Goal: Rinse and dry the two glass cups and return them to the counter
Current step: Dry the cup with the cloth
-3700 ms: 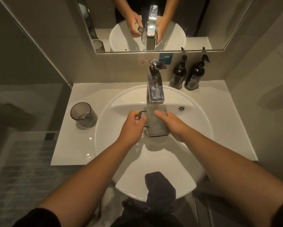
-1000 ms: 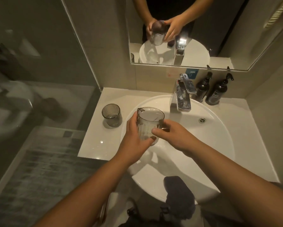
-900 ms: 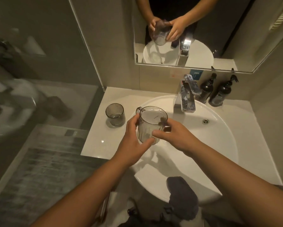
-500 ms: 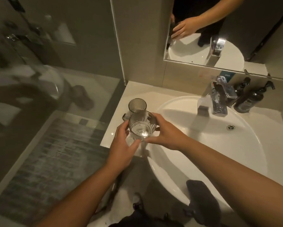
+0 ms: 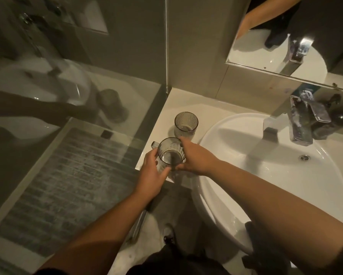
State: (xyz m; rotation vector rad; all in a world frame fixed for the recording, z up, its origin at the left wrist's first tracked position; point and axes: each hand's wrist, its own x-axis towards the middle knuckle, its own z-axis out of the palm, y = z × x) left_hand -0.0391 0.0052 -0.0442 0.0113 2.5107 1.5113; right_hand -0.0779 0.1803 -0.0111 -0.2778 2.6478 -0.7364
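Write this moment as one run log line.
left hand: on mug | right hand: on mug | mug: over counter | other cup: on counter

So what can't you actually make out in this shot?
- Held cup: its base is hidden by the left hand and right hand, so resting or lifted is unclear.
- Soap bottles: blurred and partly hidden behind the faucet.
- Dark cloth: mostly covered by the right forearm.
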